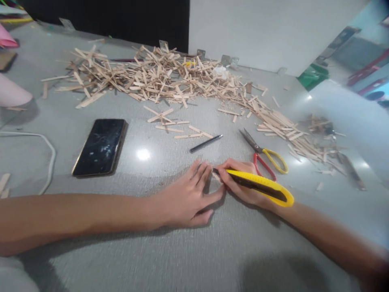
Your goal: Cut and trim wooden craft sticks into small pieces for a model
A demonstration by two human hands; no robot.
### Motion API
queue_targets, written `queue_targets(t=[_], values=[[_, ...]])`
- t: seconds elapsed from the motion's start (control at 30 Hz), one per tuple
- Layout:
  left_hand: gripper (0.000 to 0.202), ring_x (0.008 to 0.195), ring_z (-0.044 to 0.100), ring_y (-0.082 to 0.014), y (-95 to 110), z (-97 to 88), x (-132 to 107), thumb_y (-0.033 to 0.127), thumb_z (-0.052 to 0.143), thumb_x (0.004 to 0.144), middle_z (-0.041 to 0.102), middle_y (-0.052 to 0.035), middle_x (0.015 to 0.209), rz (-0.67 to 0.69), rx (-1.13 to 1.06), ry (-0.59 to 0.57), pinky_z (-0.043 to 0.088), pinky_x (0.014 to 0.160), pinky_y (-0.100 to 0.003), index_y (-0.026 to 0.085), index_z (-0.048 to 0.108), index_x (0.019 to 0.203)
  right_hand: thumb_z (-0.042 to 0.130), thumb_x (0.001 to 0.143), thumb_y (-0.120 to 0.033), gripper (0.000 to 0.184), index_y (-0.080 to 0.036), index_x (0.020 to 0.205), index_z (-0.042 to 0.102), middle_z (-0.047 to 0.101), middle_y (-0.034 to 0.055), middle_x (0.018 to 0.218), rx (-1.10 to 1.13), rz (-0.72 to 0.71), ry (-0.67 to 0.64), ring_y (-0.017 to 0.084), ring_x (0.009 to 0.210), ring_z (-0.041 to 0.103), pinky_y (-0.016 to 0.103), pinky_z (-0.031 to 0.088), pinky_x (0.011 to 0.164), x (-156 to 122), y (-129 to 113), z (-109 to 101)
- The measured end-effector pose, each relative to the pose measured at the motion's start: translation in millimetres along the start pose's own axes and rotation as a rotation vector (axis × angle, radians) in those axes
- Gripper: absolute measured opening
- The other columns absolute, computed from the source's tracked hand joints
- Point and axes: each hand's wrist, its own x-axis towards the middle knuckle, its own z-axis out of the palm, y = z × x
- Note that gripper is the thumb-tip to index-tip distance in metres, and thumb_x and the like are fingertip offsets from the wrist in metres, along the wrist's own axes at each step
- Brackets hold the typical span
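My right hand (241, 182) is closed around a yellow box cutter (261, 186), its dark tip pointing left toward my other hand. Under that tip a short part of a wooden stick (216, 176) shows against the table. My left hand (190, 194) lies palm down beside it, its fingertips pressing at the stick; most of the stick is hidden by the fingers. Just beyond the hands lie a dark pen (206, 143) and a pair of scissors (263, 154) with one red and one yellow handle.
A long heap of wooden sticks (158, 77) spreads along the back of the grey table (146, 259) and down the right side. On the left are a phone (100, 148), a white cable (50, 150) and a pink roll (13, 91). A white panel (267, 32) stands behind.
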Motion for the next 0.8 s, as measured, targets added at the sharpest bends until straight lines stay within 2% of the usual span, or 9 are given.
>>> queue_targets(t=[0.27, 0.4, 0.57, 0.67, 0.8], values=[[0.060, 0.147, 0.041, -0.0587, 0, -0.7, 0, 0.044, 0.059, 0.100, 0.044, -0.0389, 0.157, 0.006, -0.003, 0.013, 0.032, 0.120, -0.073, 0.013, 0.048, 0.150, 0.058, 0.109, -0.034, 0.028, -0.016, 0.091, 0.070, 0.071, 0.0010, 0.074, 0.007, -0.005, -0.008, 0.012, 0.062, 0.064, 0.024, 0.047, 0.062, 1, -2, -1], [0.061, 0.150, 0.038, -0.0579, 0, -0.5, 0, 0.042, 0.060, 0.100, 0.039, -0.0379, 0.161, -0.006, -0.034, 0.007, 0.030, 0.121, -0.073, 0.014, 0.047, 0.152, 0.058, 0.109, -0.036, 0.029, -0.017, 0.091, 0.070, 0.072, 0.0011, 0.076, 0.017, 0.004, -0.032, 0.012, 0.063, 0.064, 0.024, 0.047, 0.063, 2, -4, -2], [0.055, 0.155, 0.032, -0.0551, -1, -2.9, 1, 0.040, 0.060, 0.100, 0.030, -0.0309, 0.169, -0.060, -0.121, -0.021, 0.027, 0.121, -0.074, 0.020, 0.051, 0.150, 0.058, 0.109, -0.032, 0.022, -0.017, 0.098, 0.070, 0.071, 0.0010, 0.080, 0.005, -0.043, -0.057, 0.012, 0.064, 0.063, 0.024, 0.047, 0.064, 1, 0, -2], [0.052, 0.156, 0.031, -0.0526, -2, -3.2, 0, 0.042, 0.060, 0.100, 0.033, -0.0268, 0.170, -0.070, -0.132, -0.031, 0.023, 0.123, -0.075, 0.022, 0.054, 0.148, 0.058, 0.108, -0.029, 0.018, -0.018, 0.099, 0.069, 0.070, 0.0001, 0.080, 0.014, -0.062, -0.072, 0.011, 0.063, 0.061, 0.023, 0.046, 0.063, 0, 4, -2], [0.057, 0.159, 0.026, -0.0506, -3, -1.5, -2, 0.050, 0.057, 0.103, 0.029, -0.0263, 0.172, -0.069, -0.131, -0.025, 0.014, 0.126, -0.075, 0.022, 0.050, 0.153, 0.056, 0.109, -0.029, 0.020, -0.020, 0.096, 0.068, 0.069, -0.0004, 0.078, 0.033, -0.057, -0.087, 0.012, 0.062, 0.061, 0.024, 0.047, 0.062, 0, 8, -2]])
